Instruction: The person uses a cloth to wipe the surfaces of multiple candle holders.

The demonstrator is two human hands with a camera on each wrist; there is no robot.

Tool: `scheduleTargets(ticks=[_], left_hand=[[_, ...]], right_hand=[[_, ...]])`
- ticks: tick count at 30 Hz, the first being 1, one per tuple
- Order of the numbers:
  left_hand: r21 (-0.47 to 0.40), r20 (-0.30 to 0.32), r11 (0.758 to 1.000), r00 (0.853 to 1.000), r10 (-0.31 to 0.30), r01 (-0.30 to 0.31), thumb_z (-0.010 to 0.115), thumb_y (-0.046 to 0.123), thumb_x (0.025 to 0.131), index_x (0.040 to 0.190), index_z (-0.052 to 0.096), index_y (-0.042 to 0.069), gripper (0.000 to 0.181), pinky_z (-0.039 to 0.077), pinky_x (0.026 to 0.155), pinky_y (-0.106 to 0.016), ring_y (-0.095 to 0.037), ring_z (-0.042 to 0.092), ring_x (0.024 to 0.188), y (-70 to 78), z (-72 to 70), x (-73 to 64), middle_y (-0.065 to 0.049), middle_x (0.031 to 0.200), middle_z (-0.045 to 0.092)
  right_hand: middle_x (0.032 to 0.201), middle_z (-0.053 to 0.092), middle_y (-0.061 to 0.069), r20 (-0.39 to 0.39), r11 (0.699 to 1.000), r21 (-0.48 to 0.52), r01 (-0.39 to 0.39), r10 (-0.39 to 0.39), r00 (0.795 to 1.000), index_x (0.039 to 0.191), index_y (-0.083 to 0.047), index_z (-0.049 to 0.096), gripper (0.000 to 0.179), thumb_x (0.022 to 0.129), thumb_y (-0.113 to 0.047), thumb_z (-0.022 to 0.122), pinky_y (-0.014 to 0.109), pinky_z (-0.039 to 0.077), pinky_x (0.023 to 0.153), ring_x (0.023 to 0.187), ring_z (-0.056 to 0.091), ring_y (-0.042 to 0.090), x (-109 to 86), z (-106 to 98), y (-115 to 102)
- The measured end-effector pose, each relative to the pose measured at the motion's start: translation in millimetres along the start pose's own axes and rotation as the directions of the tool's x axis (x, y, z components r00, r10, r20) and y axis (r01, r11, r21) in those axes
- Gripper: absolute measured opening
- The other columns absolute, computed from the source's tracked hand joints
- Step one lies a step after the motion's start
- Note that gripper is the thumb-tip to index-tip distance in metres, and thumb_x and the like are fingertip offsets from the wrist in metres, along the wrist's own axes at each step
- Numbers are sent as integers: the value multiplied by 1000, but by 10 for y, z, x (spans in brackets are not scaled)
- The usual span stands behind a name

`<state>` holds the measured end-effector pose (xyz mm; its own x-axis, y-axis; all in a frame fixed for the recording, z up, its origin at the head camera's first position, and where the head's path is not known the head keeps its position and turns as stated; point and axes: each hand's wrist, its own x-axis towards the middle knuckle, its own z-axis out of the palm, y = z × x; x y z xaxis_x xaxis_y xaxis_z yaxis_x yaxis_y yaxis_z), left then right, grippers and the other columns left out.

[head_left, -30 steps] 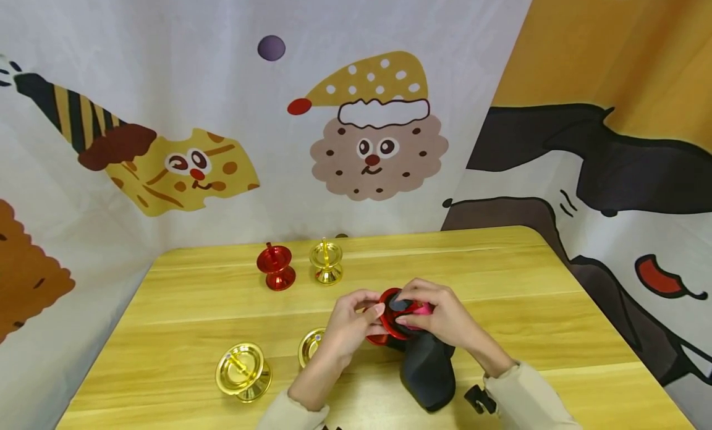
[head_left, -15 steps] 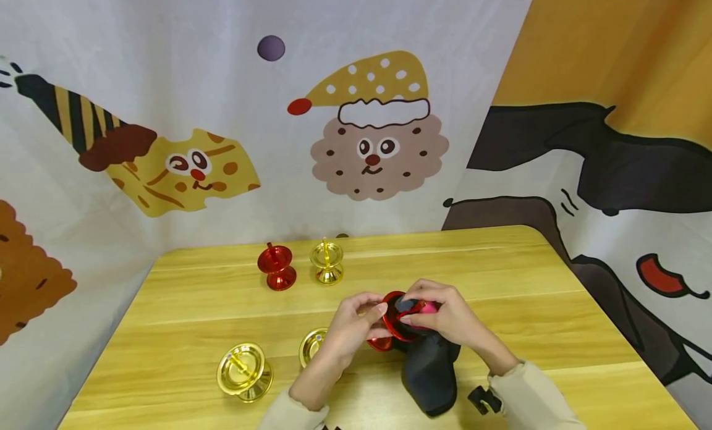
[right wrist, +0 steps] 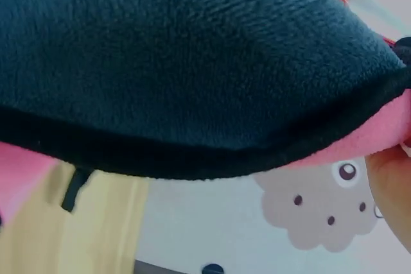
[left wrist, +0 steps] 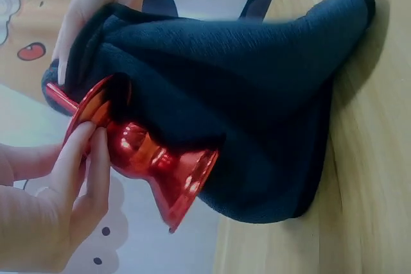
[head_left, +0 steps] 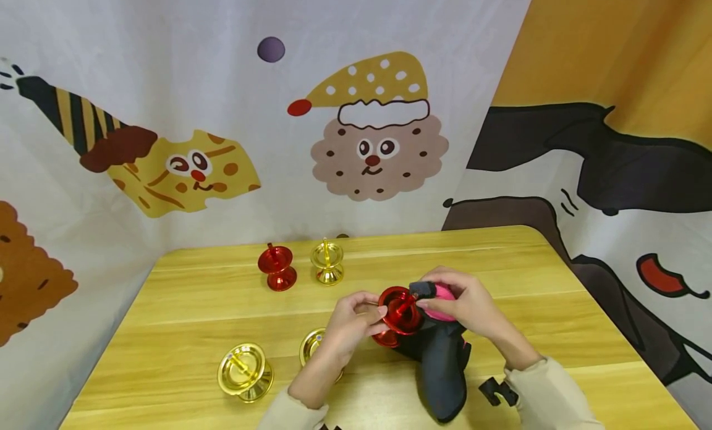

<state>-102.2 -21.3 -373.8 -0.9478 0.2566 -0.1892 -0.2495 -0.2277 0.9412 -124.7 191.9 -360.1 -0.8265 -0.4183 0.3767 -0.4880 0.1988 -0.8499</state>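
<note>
My left hand (head_left: 351,328) pinches the rim of a shiny red candle holder (head_left: 394,319), its dish tilted toward the head camera. In the left wrist view the holder's flared foot (left wrist: 183,184) points down and away. My right hand (head_left: 470,303) grips a dark grey and pink cloth (head_left: 443,371), bunched beside the central spike of the dish. Part of the cloth hangs down to the tabletop and lies behind the holder. Its fuzzy grey side (right wrist: 160,62) fills most of the right wrist view, where little of the right hand shows.
At the back stand another red candle holder (head_left: 278,269) and a gold one (head_left: 328,266). A gold holder (head_left: 245,374) is front left; another (head_left: 309,346) is partly behind my left forearm. A printed curtain (head_left: 267,139) hangs behind the wooden table (head_left: 189,306).
My right hand has moved right and drawn the cloth out of the red dish, whose inside and spike now show. The hanging part of the cloth has shifted right. My left hand stays nearly still.
</note>
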Motion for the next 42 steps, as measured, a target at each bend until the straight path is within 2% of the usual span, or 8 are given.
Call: scheduleTargets(ticks=[6, 10, 14, 19, 23, 27, 31, 42], left_hand=[[-42, 0, 999, 1000, 14, -14, 54, -6, 87, 108, 48, -17, 24, 55, 73, -29, -18, 61, 78, 28, -19, 4, -14, 91, 53], [-52, -6, 998, 1000, 19, -20, 52, -6, 89, 110, 48, -16, 24, 55, 73, -29, -18, 61, 76, 39, -4, 5, -14, 93, 53], [-63, -20, 998, 999, 26, -27, 51, -6, 89, 110, 48, -16, 23, 55, 72, -29, -19, 62, 76, 46, -1, 3, -16, 95, 53], [-67, -27, 997, 999, 30, -32, 51, -7, 89, 109, 48, -17, 22, 55, 71, -28, -19, 62, 75, 52, -11, 3, -16, 94, 53], [-64, -34, 997, 999, 28, -30, 51, -7, 89, 108, 48, -17, 21, 55, 70, -27, -18, 62, 73, 52, -23, 8, -15, 92, 53], [-57, -29, 998, 999, 28, -30, 51, -7, 88, 108, 48, -17, 22, 55, 70, -27, -18, 61, 74, 47, -35, 4, -15, 91, 52], [-32, -21, 999, 999, 39, -40, 53, -7, 88, 107, 49, -17, 22, 55, 69, -28, -18, 60, 74, 43, -35, -2, -14, 90, 51], [9, 23, 999, 999, 36, -36, 54, -8, 87, 102, 51, -16, 18, 56, 68, -28, -18, 60, 72, 35, -30, 9, -15, 89, 51]], right_hand=[[93, 60, 10, -195, 998, -41, -47, 38, 980, 104, 0, 55, 37, 72, 7, 72, 19, 53, 61, 71, 62, 11, 68, 10, -103], [94, 61, 13, -228, 997, -11, -74, 70, 971, 101, -1, 60, 26, 78, 5, 68, 19, 52, 58, 74, 63, 11, 75, 105, -127], [105, 58, 10, -161, 994, -64, -89, 78, 984, 103, -3, 65, 22, 81, 0, 66, 19, 50, 78, 98, 55, 14, 46, 178, -92], [119, 48, 8, 10, 986, -133, -95, 98, 995, 118, -6, 60, 33, 85, -7, 64, 25, 48, 82, 106, 48, 24, 1, 169, -48], [132, 37, 8, 175, 985, -155, -80, 107, 979, 132, -6, 47, 52, 85, -15, 66, 32, 43, 92, 118, 38, 27, -21, 105, -33], [137, 31, 9, 275, 990, -135, -46, 82, 958, 136, -2, 40, 60, 84, -15, 67, 27, 40, 96, 123, 31, 29, -23, 63, -10], [134, 35, 10, 279, 992, -120, -32, 65, 958, 134, -1, 44, 57, 82, -9, 67, 21, 42, 92, 121, 34, 30, -11, 70, 9], [117, 53, 10, 172, 997, -79, -28, 41, 984, 114, -4, 62, 40, 75, -8, 73, 26, 52, 78, 104, 51, 24, 10, 175, 74]])
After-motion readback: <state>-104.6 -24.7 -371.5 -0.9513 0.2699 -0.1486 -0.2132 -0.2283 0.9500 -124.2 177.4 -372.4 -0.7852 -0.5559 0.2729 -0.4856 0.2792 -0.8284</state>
